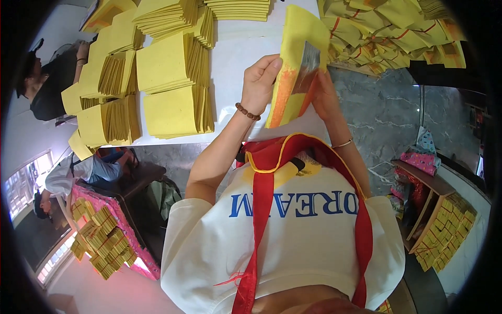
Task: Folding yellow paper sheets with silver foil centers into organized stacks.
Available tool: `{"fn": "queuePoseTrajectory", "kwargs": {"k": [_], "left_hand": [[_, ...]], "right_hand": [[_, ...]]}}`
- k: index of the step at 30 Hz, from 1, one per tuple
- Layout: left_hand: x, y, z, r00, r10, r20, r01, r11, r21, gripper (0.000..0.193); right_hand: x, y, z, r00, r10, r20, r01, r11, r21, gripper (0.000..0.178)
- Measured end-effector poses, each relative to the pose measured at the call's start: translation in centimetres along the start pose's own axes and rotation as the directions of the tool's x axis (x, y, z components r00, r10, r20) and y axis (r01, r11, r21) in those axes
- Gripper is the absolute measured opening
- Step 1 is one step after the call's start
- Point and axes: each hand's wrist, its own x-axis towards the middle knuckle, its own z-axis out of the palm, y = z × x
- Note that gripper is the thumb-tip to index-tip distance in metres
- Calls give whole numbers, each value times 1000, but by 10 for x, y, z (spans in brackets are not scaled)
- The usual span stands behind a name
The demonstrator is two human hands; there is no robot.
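Up off the white table (238, 49), a yellow sheet of joss paper (294, 44) with a silver patch and orange bands is held between my two hands. My left hand (260, 83) pinches its left edge, thumb on the face, with a beaded bracelet at the wrist. On the opposite edge is my right hand (326, 95), its fingers closed along the side and partly hidden by the paper. The sheet appears curved or folded lengthwise; how many layers it has, I cannot tell. Folded yellow paper stacks (175, 112) stand in rows left of my left hand.
Tied yellow paper bundles (371, 34) are piled at the far right. A person in dark clothing (55, 78) is at the table's left side, and another in a pale top (65, 175) sits lower left. More bundles lie on a pink-covered surface (117, 220) and a right-hand shelf (418, 209).
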Motion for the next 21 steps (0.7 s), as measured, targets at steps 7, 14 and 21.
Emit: {"fn": "queuePoseTrajectory", "kwargs": {"k": [7,14,21], "left_hand": [[3,-6,-3,998,15,-65,-8,994,106,17],[1,-12,7,996,18,-93,-13,999,51,17],[3,-24,4,985,28,-168,-12,996,93,18]], "right_hand": [[-3,13,22,924,-376,72,183,271,-945,39],[-29,-4,80,993,-106,50,117,915,-385,37],[-32,0,78,999,19,49,-16,998,-67,42]]}}
